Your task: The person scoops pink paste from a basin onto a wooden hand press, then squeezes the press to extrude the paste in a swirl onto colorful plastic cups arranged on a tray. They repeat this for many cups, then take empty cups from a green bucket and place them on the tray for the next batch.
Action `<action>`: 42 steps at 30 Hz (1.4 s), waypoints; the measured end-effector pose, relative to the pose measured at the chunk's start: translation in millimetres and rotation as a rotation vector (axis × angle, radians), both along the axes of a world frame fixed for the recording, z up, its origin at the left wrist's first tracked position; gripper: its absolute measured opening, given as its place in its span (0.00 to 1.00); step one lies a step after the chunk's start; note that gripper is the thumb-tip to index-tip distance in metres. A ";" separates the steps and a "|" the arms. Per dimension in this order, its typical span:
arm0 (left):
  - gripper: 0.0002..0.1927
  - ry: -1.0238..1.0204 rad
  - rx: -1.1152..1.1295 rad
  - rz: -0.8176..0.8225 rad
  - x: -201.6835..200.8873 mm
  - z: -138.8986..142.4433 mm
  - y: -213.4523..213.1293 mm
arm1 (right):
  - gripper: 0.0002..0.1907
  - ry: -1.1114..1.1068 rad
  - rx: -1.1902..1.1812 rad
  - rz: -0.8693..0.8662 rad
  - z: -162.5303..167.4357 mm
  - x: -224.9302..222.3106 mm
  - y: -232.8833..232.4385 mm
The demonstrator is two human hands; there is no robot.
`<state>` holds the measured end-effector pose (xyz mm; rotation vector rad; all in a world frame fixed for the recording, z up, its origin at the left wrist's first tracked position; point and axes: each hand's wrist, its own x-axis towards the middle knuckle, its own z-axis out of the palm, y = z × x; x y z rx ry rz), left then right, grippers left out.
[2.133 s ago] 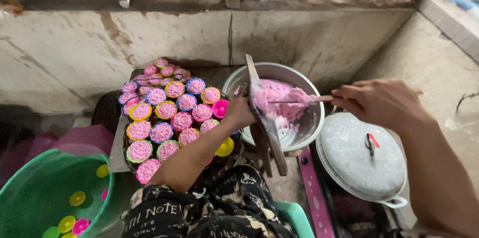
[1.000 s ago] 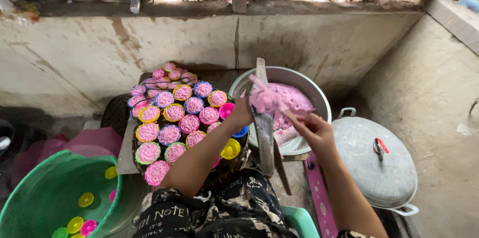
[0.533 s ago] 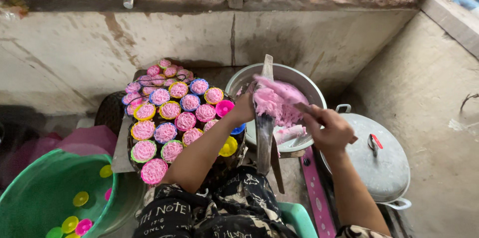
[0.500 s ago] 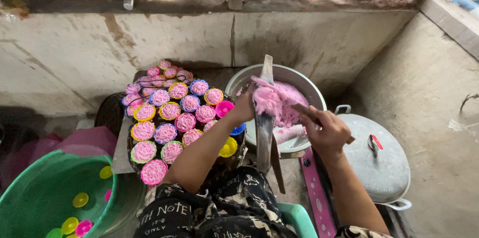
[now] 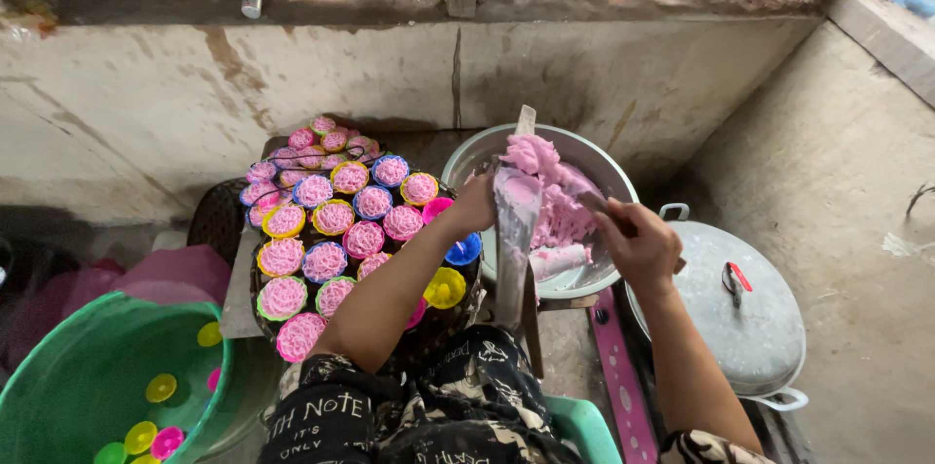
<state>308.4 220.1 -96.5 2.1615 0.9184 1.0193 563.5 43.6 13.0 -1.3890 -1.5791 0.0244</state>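
I see my left hand (image 5: 475,203) closed on a long flat paddle (image 5: 513,221) that lies across the near rim of the metal basin (image 5: 467,157), its long axis running near to far, its far end smeared with pink dough (image 5: 550,193). My right hand (image 5: 638,245) grips a thinner tool, mostly hidden in the dough, so I cannot tell what kind it is. The dough sits heaped in the basin, just left of and beyond my right hand and touching the paddle; the left hand is the nearer to it. To the left, filled pink moulds (image 5: 336,221) crowd a tray. A metal lid (image 5: 755,313) lies to the right, a green tub (image 5: 88,386) near left.
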 end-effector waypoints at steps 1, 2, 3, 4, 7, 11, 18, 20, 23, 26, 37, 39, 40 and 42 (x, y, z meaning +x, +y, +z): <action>0.15 0.069 0.021 0.031 0.2 -2.5 4.1 | 0.14 -0.068 0.005 -0.026 -3.2 -1.5 -0.9; 0.14 0.136 0.044 0.063 -1.2 -3.7 7.6 | 0.13 -0.088 0.023 0.011 -7.7 -3.3 -3.8; 0.17 0.101 -0.061 0.091 -3.7 -4.1 9.9 | 0.13 -0.111 0.040 0.051 -13.7 -4.2 -9.9; 0.21 0.067 -0.168 0.118 -8.6 -3.5 10.9 | 0.14 -0.132 0.056 0.091 -20.1 -3.9 -15.5; 0.28 -0.114 -0.229 0.171 -20.6 2.9 7.8 | 0.14 0.112 -0.288 0.291 -35.4 12.5 -19.9; 0.27 -0.375 -0.119 -0.039 -36.7 23.0 -2.5 | 0.11 0.577 -0.378 0.447 -41.0 58.3 9.0; 0.27 -0.874 -0.656 -0.462 -82.5 90.0 -32.0 | 0.29 0.082 -0.243 0.175 -53.8 43.3 35.4; 0.28 -0.948 -0.654 -0.579 -92.3 110.3 -41.4 | 0.40 0.613 -0.462 0.620 -55.8 2.7 23.5; 0.29 -0.985 -0.637 -0.670 -105.1 127.9 -67.3 | 0.47 1.224 -0.828 1.106 -61.9 -73.8 -27.9; 0.31 -0.920 -0.637 -0.652 -131.4 142.4 -93.4 | 0.45 1.561 -1.010 1.287 -54.5 -127.0 -72.1; 0.36 0.053 0.159 -0.056 -260.9 129.6 -204.9 | 0.57 1.130 -0.733 1.129 37.2 -158.8 -70.5; 0.32 0.058 0.222 0.007 -261.1 125.7 -206.8 | 0.65 0.930 -0.508 1.041 44.0 -183.5 -72.9; 0.29 0.058 0.252 0.039 -262.4 124.9 -207.5 | 0.64 0.776 -0.459 1.049 47.3 -194.2 -70.6; 0.29 0.057 0.191 0.076 -267.6 124.1 -210.5 | 0.64 0.472 -0.363 1.048 49.8 -215.6 -65.5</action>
